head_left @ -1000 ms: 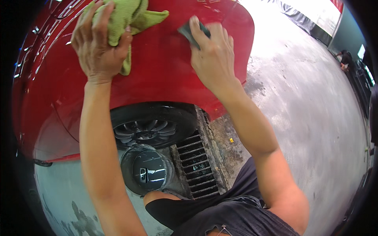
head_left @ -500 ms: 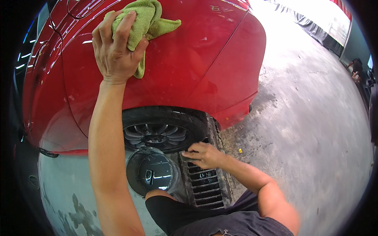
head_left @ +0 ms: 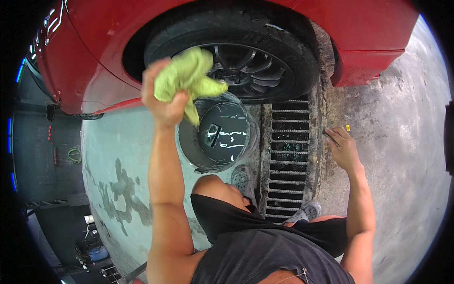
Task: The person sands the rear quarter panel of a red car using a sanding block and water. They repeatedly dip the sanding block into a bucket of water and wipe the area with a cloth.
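My left hand point(head_left: 163, 108) is closed round a crumpled yellow-green cloth point(head_left: 183, 78), slightly blurred. It hangs in front of the car's wheel point(head_left: 250, 71), above the left rim of a dark bucket point(head_left: 187, 146). Liquid with bright reflections fills part of the bucket, and a small dark rectangular shape point(head_left: 213, 136) shows in it. On the right, my right hand point(head_left: 345, 151) is over the concrete beside the drain, its fingers pinching a small, thin, dark flat piece point(head_left: 329, 135). Its kind cannot be made out.
The red car body point(head_left: 104, 42) spans the far side. A metal drain grate point(head_left: 289, 151) runs between my feet, beside the bucket. A yellow scrap point(head_left: 348, 128) lies on the concrete floor point(head_left: 392, 156). At left are a coiled green hose point(head_left: 74, 155) and a blue container point(head_left: 98, 253).
My left hand has come down from the red body panel with the cloth, off the paint. My right hand has moved right, away from the wheel. The view has tilted down toward bucket and floor.
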`<state>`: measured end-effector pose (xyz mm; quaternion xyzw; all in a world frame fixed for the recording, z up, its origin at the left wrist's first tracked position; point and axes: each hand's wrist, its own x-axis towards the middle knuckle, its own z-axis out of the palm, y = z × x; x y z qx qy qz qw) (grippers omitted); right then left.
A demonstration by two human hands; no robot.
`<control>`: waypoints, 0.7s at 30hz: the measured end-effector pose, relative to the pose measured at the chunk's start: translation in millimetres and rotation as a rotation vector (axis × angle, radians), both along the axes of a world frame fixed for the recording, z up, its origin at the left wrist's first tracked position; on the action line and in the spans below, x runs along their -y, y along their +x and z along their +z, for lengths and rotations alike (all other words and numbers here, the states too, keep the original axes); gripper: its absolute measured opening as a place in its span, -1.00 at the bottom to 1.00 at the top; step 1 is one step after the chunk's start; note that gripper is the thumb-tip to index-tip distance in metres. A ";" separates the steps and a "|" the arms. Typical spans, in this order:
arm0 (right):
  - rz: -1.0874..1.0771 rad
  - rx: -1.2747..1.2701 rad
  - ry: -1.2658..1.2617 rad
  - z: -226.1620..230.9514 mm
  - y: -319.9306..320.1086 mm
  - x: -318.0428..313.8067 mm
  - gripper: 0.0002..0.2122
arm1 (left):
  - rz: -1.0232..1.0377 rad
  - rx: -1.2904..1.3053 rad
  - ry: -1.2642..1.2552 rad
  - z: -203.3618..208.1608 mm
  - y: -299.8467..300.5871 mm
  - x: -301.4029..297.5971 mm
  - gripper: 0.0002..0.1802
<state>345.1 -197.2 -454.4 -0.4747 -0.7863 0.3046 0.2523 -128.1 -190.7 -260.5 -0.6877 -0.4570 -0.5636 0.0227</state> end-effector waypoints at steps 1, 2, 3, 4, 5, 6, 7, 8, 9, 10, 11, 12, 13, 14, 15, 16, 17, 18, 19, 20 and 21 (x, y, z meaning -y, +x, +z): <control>-0.013 -0.017 -0.023 4.4 -1.2 1.0 -0.71 | -0.057 0.183 -0.161 -36.9 -16.3 16.3 -0.35; -0.025 -0.030 -0.043 9.5 -4.4 3.2 -0.71 | -0.117 0.368 -0.318 -71.2 -31.6 26.7 -0.40; -0.038 -0.042 -0.063 16.8 -8.2 6.0 -0.70 | -0.067 0.430 -0.516 -101.9 -42.4 31.0 -0.43; -0.028 -0.051 -0.043 24.1 -12.5 7.9 -0.70 | -0.029 0.481 -0.713 -128.3 -49.8 30.8 -0.47; -0.011 -0.065 -0.023 30.4 -19.3 8.1 -0.70 | 0.016 0.419 -0.878 -149.7 -52.9 29.8 -0.47; -0.002 -0.082 -0.005 36.6 -26.1 11.1 -0.70 | 0.055 0.346 -1.045 -170.1 -54.0 27.0 -0.47; 0.017 -0.080 0.003 44.3 -34.4 15.1 -0.70 | 0.045 0.225 -1.135 -199.8 -60.5 30.0 -0.45; 0.023 -0.074 0.015 52.0 -40.9 18.4 -0.70 | 0.019 0.098 -1.218 -222.8 -61.3 25.7 -0.44; 0.005 -0.055 0.031 58.3 -42.3 22.8 -0.70 | 0.068 -0.262 -1.320 -228.8 -47.7 18.0 -0.34; -0.019 -0.081 0.012 63.3 -43.6 27.8 -0.70 | 0.049 -0.421 -1.266 -245.8 -38.0 21.7 -0.20; -0.045 -0.107 -0.003 64.8 -43.9 32.3 -0.70 | 0.011 -0.446 -1.214 -260.1 -29.1 28.2 -0.14; -0.070 -0.135 -0.019 65.3 -41.2 37.2 -0.70 | -0.024 -0.468 -1.164 -273.7 -23.7 35.7 -0.08; -0.060 -0.081 0.006 66.1 -37.5 38.9 -0.70 | -0.032 -0.545 -1.148 -292.6 -26.3 41.7 -0.07; -0.047 -0.028 0.023 65.7 -34.0 39.5 -0.70 | -0.037 -0.623 -1.136 -314.7 -33.2 48.8 -0.07; -0.036 0.027 0.039 64.9 -28.8 43.6 -0.70 | -0.032 -0.682 -1.194 -326.0 -33.4 46.9 -0.06; -0.057 0.032 0.039 64.6 -25.8 45.9 -0.70 | -0.025 -0.750 -1.251 -330.1 -33.5 43.1 -0.05; -0.074 0.037 0.041 64.9 -22.5 48.7 -0.71 | 0.001 -0.796 -1.380 -334.8 -33.0 38.0 -0.03; -0.093 0.041 0.057 64.9 -20.4 45.6 -0.71 | 0.002 -0.709 -1.488 -325.4 -24.6 31.4 -0.09; -0.103 0.131 0.019 62.6 -16.3 45.0 -0.72 | 0.008 -0.575 -1.475 -307.7 -18.9 30.5 -0.20; -0.104 0.134 0.012 60.0 -10.4 42.4 -0.71 | 0.009 -0.450 -1.463 -287.8 -13.0 28.8 -0.30; -0.081 0.122 0.016 59.7 -11.1 42.0 -0.70 | 0.103 -0.258 -1.448 -283.0 -32.4 39.6 -0.37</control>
